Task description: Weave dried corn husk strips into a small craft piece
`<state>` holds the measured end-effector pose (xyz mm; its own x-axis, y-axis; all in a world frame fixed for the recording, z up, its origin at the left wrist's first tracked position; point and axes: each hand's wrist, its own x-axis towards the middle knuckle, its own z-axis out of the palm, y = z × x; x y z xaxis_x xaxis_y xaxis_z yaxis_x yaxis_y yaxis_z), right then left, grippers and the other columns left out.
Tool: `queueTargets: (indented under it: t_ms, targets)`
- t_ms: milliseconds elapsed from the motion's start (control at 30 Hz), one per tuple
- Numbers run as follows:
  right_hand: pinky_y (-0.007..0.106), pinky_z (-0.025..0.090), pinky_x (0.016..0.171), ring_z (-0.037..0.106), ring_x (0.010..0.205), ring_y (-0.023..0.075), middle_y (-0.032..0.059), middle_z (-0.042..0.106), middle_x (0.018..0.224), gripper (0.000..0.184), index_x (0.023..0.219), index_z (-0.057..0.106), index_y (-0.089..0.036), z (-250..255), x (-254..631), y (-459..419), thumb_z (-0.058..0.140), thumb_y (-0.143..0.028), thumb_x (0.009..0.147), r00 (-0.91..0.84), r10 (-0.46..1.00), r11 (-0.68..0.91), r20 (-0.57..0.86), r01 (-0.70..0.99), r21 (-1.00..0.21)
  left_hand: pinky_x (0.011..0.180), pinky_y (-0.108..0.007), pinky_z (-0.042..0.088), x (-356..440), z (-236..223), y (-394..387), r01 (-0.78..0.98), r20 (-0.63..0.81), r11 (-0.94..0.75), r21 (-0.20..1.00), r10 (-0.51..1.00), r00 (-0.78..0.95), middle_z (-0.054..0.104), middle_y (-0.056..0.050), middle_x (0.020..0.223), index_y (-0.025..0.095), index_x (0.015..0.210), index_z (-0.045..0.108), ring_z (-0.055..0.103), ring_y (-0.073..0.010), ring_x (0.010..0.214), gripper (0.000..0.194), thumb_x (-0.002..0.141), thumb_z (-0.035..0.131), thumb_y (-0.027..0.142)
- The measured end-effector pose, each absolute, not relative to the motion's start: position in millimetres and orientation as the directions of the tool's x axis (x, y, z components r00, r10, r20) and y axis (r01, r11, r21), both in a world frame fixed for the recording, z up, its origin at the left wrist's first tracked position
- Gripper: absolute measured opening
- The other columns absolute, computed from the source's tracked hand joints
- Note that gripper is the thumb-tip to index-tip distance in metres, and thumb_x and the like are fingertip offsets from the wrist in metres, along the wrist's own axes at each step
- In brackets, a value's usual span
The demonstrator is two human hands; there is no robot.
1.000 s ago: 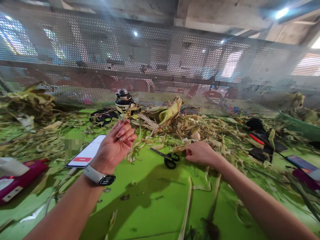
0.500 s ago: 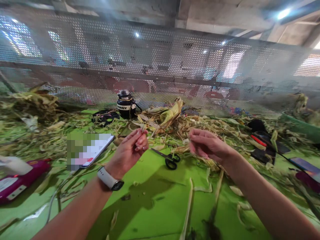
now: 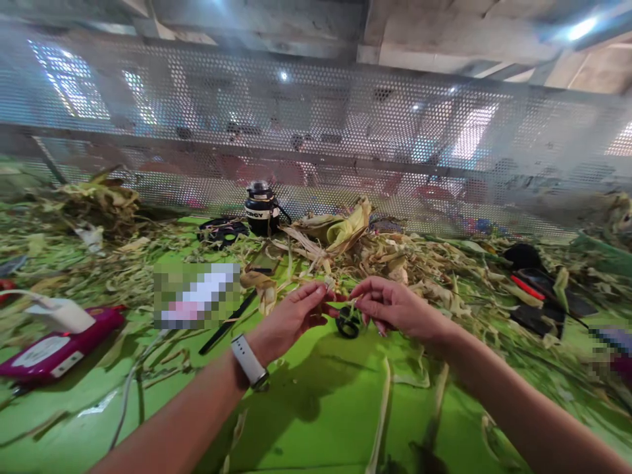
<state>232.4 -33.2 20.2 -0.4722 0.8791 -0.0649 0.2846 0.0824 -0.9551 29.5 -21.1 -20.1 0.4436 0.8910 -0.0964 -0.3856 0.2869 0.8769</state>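
Observation:
My left hand (image 3: pixel 303 309), with a pale-banded watch (image 3: pixel 249 362) on its wrist, is closed in a pinch at mid-table. What lies between its thumb and finger is too small to make out. My right hand (image 3: pixel 392 306) faces it a short gap away, thumb and forefinger pinched on a thin pale-green husk strip. Below and between the fingertips lie black-handled scissors (image 3: pixel 348 326), their blades hidden by my left hand. Dried corn husks (image 3: pixel 350 227) are heaped just beyond both hands. A long husk strip (image 3: pixel 382 408) lies on the green tabletop (image 3: pixel 296 428) nearer me.
A black jar-shaped bottle (image 3: pixel 263 214) stands at the back before a perforated metal screen (image 3: pixel 326 125). To the left are a phone (image 3: pixel 200 296), partly blurred out, and a magenta power strip (image 3: pixel 64 342) with a white charger and cable. Dark items (image 3: pixel 536 289) lie right among husk scraps.
My hands have come closer together over the scissors; the left moved right and down, the right slightly left. The view has shifted a little to the left.

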Motion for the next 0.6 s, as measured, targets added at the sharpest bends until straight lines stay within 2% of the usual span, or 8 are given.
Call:
queueTargets:
  t_ms: [133,233,400,600]
  targets:
    - [0.016,0.04,0.04,0.049,0.05,0.0069,-0.0041,0.054,0.066,0.025,0.091,0.049,-0.018,13.6,225.9,-35.7,0.059,-0.039,0.082,-0.411,0.911,0.152,0.006,0.323,-0.934,0.054,-0.018,0.044,31.9,-19.9,-25.2,-0.311,-0.158,0.384,0.869,0.813,0.56,0.066,-0.002,0.085,0.017,0.079,0.06,0.064,-0.0105,0.065,0.024,0.069,0.072,0.036]
    - [0.018,0.044,0.043,0.054,0.059,0.0102,-0.0013,0.058,0.071,0.021,0.09,0.047,-0.02,10.8,222.7,-38.7,0.054,-0.039,0.085,-0.431,0.9,0.232,0.061,0.357,-0.905,0.051,-0.019,0.044,32.4,-20.0,-27.4,-0.27,-0.176,0.423,0.865,0.76,0.626,0.064,-0.001,0.082,0.018,0.079,0.059,0.064,-0.011,0.065,0.025,0.069,0.072,0.037]
    - [0.02,0.043,0.045,0.053,0.058,0.0107,-0.0002,0.059,0.074,0.019,0.092,0.046,-0.02,9.5,223.0,-41.0,0.052,-0.038,0.086,-0.437,0.893,0.305,0.107,0.412,-0.859,0.052,-0.021,0.047,33.0,-20.7,-29.9,-0.215,-0.188,0.434,0.875,0.714,0.674,0.063,-0.002,0.082,0.017,0.083,0.061,0.063,-0.0125,0.068,0.025,0.072,0.069,0.039]
    - [0.021,0.04,0.05,0.05,0.058,0.0109,-0.0009,0.056,0.07,0.022,0.092,0.051,-0.019,11.4,227.6,-37.9,0.051,-0.04,0.086,-0.416,0.899,0.355,0.137,0.508,-0.785,0.058,-0.021,0.046,34.1,-22.0,-25.2,-0.357,-0.112,0.391,0.848,0.791,0.602,0.06,0.0,0.068,0.013,0.072,0.061,0.055,-0.0077,0.057,0.024,0.068,0.074,0.033]
